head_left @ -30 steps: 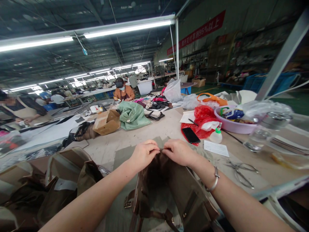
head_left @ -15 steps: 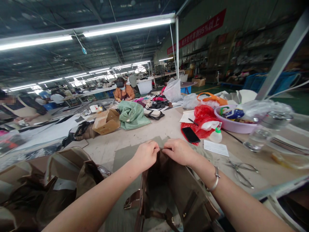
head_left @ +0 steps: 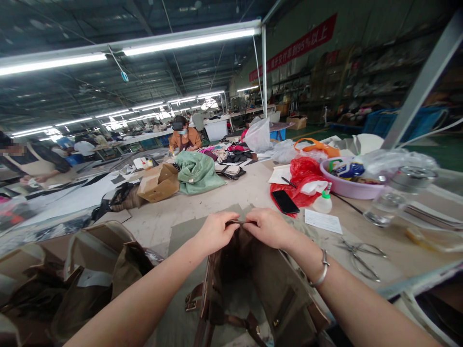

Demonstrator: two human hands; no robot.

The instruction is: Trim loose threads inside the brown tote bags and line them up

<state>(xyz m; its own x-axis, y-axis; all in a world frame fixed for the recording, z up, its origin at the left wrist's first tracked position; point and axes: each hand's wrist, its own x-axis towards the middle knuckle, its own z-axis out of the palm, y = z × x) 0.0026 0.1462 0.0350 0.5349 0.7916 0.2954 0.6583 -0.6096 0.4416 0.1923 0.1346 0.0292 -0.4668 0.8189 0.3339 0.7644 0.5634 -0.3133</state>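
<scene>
A brown bag (head_left: 264, 284) stands open at the table's front edge, its dark inside facing me. My left hand (head_left: 219, 231) pinches the far rim of the bag between thumb and fingers. Close beside it, my right hand (head_left: 269, 225) grips the same rim, with a small gap between the two hands. A bracelet (head_left: 321, 270) circles my right wrist. Straps with metal buckles hang at the bag's near left side, and a zipped pocket shows on its inner right wall.
More brown bags (head_left: 90, 260) lie at the left. Right of my hands are a phone (head_left: 285, 201), scissors (head_left: 363, 255), a paper slip (head_left: 323, 220), a glue bottle (head_left: 323, 202), a glass jar (head_left: 388, 205) and a purple basin (head_left: 350, 190). A green cloth bundle (head_left: 198, 173) and carton (head_left: 159, 182) lie beyond.
My left hand has shifted slightly left along the rim, its fingers now more stretched over the edge. The right hand keeps its hold in nearly the same place.
</scene>
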